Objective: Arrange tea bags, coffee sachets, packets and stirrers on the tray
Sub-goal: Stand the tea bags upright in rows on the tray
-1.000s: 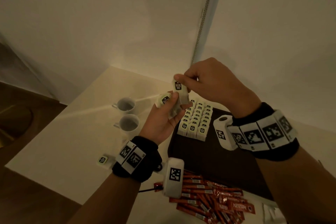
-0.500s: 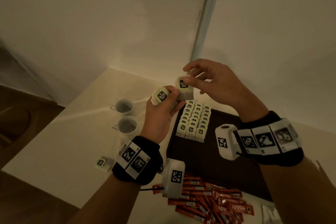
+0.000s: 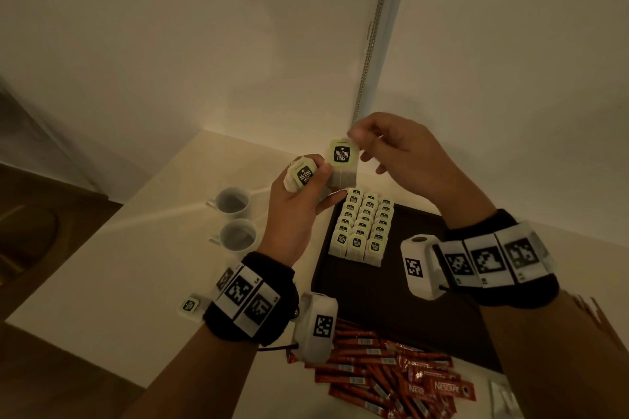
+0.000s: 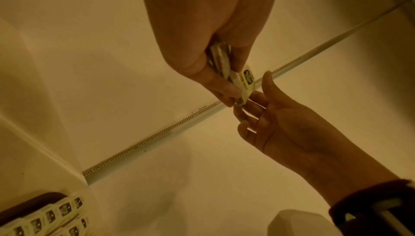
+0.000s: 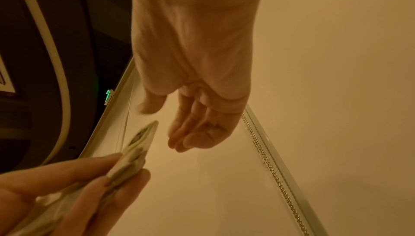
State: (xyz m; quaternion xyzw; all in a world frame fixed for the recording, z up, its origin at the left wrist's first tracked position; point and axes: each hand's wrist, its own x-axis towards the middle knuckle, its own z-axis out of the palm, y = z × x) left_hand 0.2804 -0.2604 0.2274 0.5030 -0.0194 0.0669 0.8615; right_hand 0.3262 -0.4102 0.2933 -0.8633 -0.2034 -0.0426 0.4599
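My left hand (image 3: 299, 201) grips a small stack of tea bags (image 3: 304, 175) above the table, left of the dark tray (image 3: 374, 299). One tea bag (image 3: 342, 157) stands up out of the stack, its lower part under my left thumb. My right hand (image 3: 367, 150) touches that bag's top corner with a fingertip. In the right wrist view the right hand (image 5: 175, 124) has its thumb apart from relaxed fingers, beside the stack (image 5: 139, 142). In the left wrist view the left hand (image 4: 224, 80) clamps the bags (image 4: 245, 78). Three rows of tea bags (image 3: 362, 228) fill the tray's far left corner.
Two white cups (image 3: 233, 202) (image 3: 238, 235) stand left of the tray. A loose tea bag (image 3: 189, 306) lies by my left wrist. Red coffee sachets (image 3: 391, 374) are heaped at the near edge, with white packets (image 3: 503, 398) to their right. Walls close the far side.
The tea bag my right hand pinched now stands in the left hand's stack, under the left thumb. My right thumb has come away from it.
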